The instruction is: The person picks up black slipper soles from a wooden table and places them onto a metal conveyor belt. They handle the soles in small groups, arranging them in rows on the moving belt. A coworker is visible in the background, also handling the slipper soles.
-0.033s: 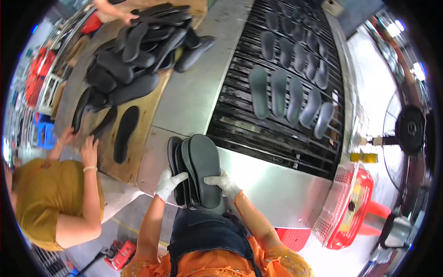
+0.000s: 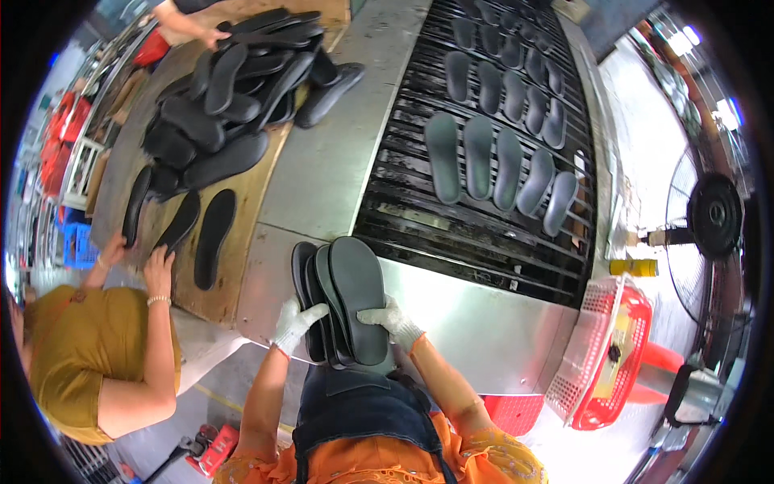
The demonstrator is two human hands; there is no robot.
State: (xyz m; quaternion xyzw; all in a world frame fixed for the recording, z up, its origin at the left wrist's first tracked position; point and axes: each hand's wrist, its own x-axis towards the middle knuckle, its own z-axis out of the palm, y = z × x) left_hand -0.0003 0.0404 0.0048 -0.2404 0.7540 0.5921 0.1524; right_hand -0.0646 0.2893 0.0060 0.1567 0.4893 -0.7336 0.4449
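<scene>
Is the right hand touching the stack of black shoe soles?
Touching. The head view shows the gloved right hand resting fingers-first on the top sole of the stack of black shoe soles, with no gap.

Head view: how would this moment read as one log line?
left hand: gripping stack of black soles | right hand: on top sole | stack: on metal table edge

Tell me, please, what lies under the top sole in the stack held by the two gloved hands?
Under the top sole, edges of more dark soles fan out leftward; their faces are covered.
</scene>
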